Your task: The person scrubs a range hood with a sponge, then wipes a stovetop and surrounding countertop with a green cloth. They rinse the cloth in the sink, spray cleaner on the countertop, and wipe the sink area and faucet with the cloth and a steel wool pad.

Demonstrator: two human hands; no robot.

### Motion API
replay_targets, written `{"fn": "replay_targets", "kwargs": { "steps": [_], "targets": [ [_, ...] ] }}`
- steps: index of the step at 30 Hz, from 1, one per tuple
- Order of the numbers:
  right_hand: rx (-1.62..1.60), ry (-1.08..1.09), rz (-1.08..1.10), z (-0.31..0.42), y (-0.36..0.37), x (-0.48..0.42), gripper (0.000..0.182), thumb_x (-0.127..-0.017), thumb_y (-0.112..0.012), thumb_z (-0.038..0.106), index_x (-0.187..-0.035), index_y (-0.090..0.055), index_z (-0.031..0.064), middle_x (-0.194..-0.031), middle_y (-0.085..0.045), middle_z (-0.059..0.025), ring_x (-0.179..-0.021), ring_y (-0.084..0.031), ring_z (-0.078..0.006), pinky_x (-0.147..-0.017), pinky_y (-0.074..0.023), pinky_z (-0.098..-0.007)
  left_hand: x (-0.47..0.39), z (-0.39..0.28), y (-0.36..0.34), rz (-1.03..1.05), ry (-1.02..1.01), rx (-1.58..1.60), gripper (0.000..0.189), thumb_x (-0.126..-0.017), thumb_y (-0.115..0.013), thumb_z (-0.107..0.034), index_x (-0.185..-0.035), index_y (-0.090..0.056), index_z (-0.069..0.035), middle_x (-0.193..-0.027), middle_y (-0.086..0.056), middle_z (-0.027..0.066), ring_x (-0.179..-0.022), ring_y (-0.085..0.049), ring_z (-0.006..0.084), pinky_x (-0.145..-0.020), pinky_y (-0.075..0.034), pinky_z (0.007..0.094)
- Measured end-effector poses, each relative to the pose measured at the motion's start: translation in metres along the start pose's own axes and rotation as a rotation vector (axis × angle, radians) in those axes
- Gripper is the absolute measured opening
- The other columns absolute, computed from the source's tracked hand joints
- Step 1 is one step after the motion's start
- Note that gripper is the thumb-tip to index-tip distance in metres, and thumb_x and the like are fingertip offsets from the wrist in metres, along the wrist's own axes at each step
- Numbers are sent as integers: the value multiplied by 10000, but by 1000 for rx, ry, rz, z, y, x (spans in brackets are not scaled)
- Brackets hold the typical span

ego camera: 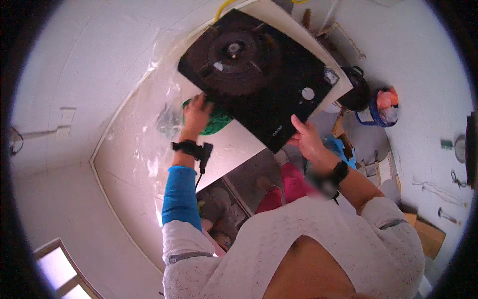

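Observation:
A black single-burner gas stove (261,101) lies over the far end of a white countertop (227,149), its near corner out past the counter edge. My right hand (308,140) grips that near edge, thumb on top beside the white knob (307,93). My left hand (196,114) is on or just over a green item (216,123) at the stove's left side; its fingers are blurred, and whether they hold the green item cannot be told. Part of the green item is hidden by the hand and the stove.
Crumpled clear plastic (166,119) lies along the counter's left side. A yellow hose (223,9) runs behind the stove. On the right stand a black pot (354,89) and a blue bucket (368,116) with orange and pale contents. Cardboard boxes (429,235) are at lower right.

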State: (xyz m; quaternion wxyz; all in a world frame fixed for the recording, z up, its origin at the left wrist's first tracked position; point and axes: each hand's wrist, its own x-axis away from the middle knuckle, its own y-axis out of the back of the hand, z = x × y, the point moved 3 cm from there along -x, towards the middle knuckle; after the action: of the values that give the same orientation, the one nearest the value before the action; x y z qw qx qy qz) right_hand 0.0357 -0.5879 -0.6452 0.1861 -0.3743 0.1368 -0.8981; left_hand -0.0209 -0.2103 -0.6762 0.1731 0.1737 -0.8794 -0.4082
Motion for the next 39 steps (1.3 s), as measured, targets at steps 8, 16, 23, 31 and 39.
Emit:
{"fn": "replay_targets", "kwargs": {
  "steps": [8,16,23,31,39],
  "targets": [
    [-41,46,42,-21,-2,-14,512,-945,-556,575,-1094,-542,85,-1016,-641,-84,-882,-648,-212,-754,-554,-392,143,-19,-21,-69,-265,-512,546,-792,-737,-272,-1317,-588,-256,-1446,-484,69,-1309,-417,451,-1079,-322,591],
    [231,-272,342,-121,-15,31,726,-952,-431,663,-1322,-472,39,-1240,-544,-154,-1107,-566,-294,-941,-497,-461,241,4,-12,-111,-85,-672,500,-823,-668,-143,-1296,-584,-279,-1424,-497,50,-1324,-431,375,-1010,-362,639],
    [-463,-600,535,-166,-99,35,612,-866,-630,631,-1302,-529,212,-1362,-505,-64,-1217,-473,-287,-959,-461,-492,233,-31,-65,-87,-387,-293,416,-826,-585,-50,-1224,-629,-163,-1318,-573,61,-1260,-497,340,-982,-383,586],
    [-663,-241,216,-147,-32,23,272,-901,-637,54,-1167,-582,54,-1187,-606,-84,-1131,-559,-244,-944,-527,-411,194,-84,-51,-244,-7,717,119,-948,-617,-67,-1051,-591,-13,-1031,-631,64,-946,-615,171,-856,-507,315],
    [-625,-35,34,-45,68,22,266,-923,-589,30,-1187,-571,0,-1210,-631,-149,-1128,-604,-304,-1012,-522,-451,111,-93,-102,87,327,1265,187,-948,-647,-126,-1101,-585,-38,-1049,-630,72,-943,-610,230,-829,-514,383]
  ]
}}
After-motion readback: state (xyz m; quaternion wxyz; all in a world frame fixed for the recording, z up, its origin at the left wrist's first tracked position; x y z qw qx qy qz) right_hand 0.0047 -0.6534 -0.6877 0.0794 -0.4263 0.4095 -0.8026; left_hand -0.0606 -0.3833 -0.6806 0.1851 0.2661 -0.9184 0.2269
